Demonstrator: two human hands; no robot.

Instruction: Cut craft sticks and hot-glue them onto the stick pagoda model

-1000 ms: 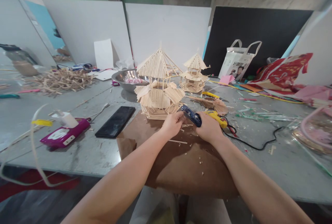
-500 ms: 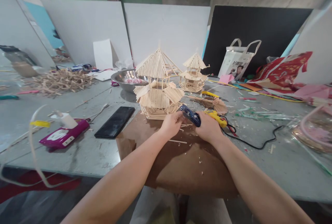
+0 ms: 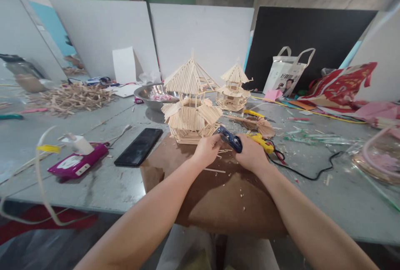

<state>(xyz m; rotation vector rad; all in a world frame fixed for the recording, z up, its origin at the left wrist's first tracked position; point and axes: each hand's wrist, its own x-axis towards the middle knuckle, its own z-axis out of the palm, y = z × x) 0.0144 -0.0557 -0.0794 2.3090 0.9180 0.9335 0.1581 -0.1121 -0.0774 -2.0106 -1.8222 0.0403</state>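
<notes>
My right hand is closed around a dark blue hand tool that looks like clippers. At the tool's tip, my left hand has its fingers pinched together. What they hold is too small or hidden to make out. Just behind my left hand stands a pavilion model of thin wooden sticks, with a pointed roof above a lower tier. Loose stick pieces lie on the brown board under my hands. Right behind my right hand is a yellow tool with a black cord, apparently a glue gun.
A smaller stick pavilion and a metal bowl stand farther back. Left are a black phone, a purple power strip with a white plug, and a heap of sticks. A black cable runs across the right side.
</notes>
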